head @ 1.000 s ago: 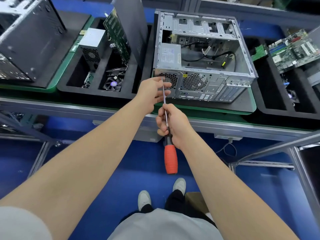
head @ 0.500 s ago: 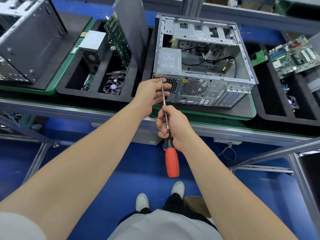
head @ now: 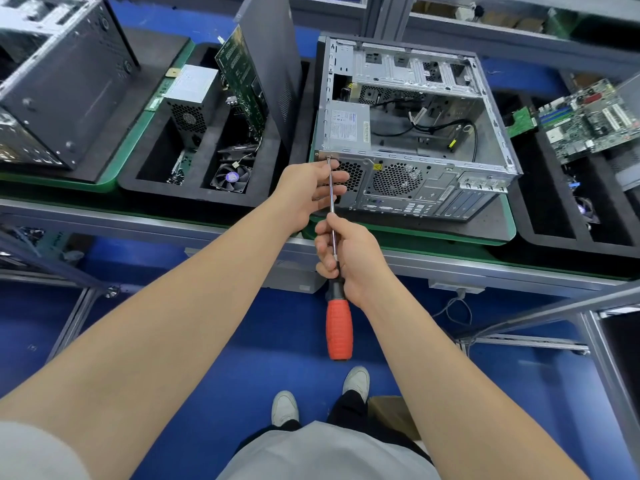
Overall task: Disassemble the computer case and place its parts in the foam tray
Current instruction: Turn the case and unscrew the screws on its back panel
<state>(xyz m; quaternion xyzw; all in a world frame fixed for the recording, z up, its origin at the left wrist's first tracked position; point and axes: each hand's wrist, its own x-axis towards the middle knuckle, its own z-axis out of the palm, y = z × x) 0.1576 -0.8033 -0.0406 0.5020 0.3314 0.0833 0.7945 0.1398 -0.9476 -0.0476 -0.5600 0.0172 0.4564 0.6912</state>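
An open grey computer case [head: 433,188] lies on its side on a green-edged mat, its power supply [head: 346,128] and cables inside. A long screwdriver with a red handle [head: 338,327] points at the case's near left corner, its tip at the top of the rear panel. My right hand [head: 349,254] grips the shaft just above the handle. My left hand [head: 311,188] rests against the rear panel with its fingers beside the upper shaft, near the tip. The black foam tray [head: 156,181] left of the case holds a power supply, a fan, a circuit board and an upright side panel.
Another computer case [head: 59,91] lies at the far left on a mat. A second black foam tray [head: 554,223] at the right carries a green motherboard [head: 595,119]. The metal bench rail [head: 485,268] runs in front of me, blue floor below.
The view has shifted slightly, so the case and my hands sit a little lower in frame. The screwdriver tip stays at the same corner; both hands keep their hold.
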